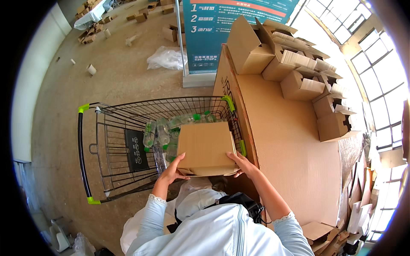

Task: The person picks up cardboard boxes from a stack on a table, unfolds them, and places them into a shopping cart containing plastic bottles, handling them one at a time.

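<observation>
Between both my hands is a closed cardboard box [206, 143], held at its two near corners in front of my body. My left hand [174, 168] grips the left near corner, thumb on the top face and fingers underneath. On the opposite corner my right hand [242, 163] has its thumb on top, the other fingers partly hidden. The box is over the near right part of a black wire shopping cart [115, 123] with bright green corner pieces. Inside the cart lie several clear plastic bottles [162, 130] with green caps, partly covered by the box.
To the right stands a large cardboard-covered block [290, 141], with several open cardboard boxes [294, 59] along its far and right edges. A teal banner stand [205, 42] rises beyond the cart. Plastic sheeting [166, 58] and a cardboard tube [91, 69] lie on the floor.
</observation>
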Demonstrator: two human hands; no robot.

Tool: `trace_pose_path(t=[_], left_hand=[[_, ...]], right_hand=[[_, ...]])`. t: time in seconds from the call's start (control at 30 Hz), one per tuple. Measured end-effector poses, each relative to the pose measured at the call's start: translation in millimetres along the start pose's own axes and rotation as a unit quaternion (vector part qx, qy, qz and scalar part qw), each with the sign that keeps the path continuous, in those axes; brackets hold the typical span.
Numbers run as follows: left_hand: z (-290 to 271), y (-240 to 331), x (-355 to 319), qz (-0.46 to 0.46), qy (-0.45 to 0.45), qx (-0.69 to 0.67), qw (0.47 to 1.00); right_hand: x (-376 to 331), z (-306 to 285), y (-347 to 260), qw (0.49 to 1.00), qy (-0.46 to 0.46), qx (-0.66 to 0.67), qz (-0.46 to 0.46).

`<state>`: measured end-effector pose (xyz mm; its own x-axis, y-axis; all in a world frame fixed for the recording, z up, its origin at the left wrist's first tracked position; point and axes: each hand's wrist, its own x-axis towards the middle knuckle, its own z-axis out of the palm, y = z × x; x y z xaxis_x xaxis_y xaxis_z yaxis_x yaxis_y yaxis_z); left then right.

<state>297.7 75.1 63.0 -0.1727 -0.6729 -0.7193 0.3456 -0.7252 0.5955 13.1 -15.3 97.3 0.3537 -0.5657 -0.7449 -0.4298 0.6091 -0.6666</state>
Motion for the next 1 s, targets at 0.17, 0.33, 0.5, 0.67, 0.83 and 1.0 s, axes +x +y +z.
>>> trace_pose_path(t=[0.17,0.33,0.5,0.67,0.83,1.0], left_hand=[[-28.1,24.0,0.9,-0.12,-0.064,0.068,0.988],[-39.7,27.4,8.4,-0.159,-0.069,0.05,0.984],[-42.6,26.6,8.9,-0.154,-0.059,0.035,0.986],[-31.4,30.7,-21.3,-0.087,-0.039,0.058,0.994],[-39.6,32.6,-15.9,-0.115,-0.063,0.06,0.99],[-37.2,28.7,-22.3,-0.125,-0.072,0.057,0.988]], right_hand=[[21.8,3.7,-15.4,0.985,-0.097,-0.012,0.144],[46.2,7.8,-8.2,0.983,-0.091,-0.018,0.158],[50.0,10.1,-6.8,0.983,-0.101,0.0,0.156],[24.5,20.0,-17.4,0.997,-0.051,-0.026,0.052],[19.0,13.3,-27.3,0.982,-0.13,0.009,0.137],[21.5,8.3,-23.9,0.971,-0.166,0.048,0.169]])
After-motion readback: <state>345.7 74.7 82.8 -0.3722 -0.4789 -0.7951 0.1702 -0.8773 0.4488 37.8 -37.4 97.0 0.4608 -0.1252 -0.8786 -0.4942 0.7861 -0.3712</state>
